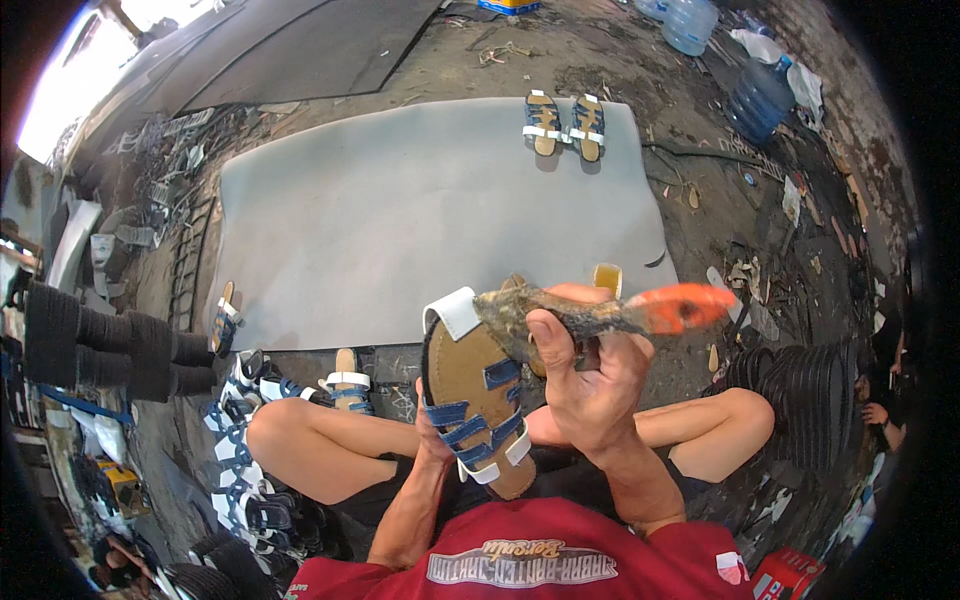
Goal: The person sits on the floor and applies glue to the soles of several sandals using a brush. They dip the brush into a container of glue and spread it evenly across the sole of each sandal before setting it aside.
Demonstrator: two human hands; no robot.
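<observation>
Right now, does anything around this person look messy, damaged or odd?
Yes. The brush-like tool in the right hand has a dark, crusted end near the sandal, unlike its orange handle. Loose scraps also litter the ground right of the grey mat, looking untidy.

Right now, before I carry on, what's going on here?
A person sitting with knees spread holds a sandal with blue and white straps in the left hand. The right hand grips a caked, orange-handled brush, its dark end by the sandal's upper white strap; whether they touch, I can't tell. Ahead lies a grey sheet with a pair of sandals at its far right corner. More sandals are heaped beside the person's left leg.
</observation>
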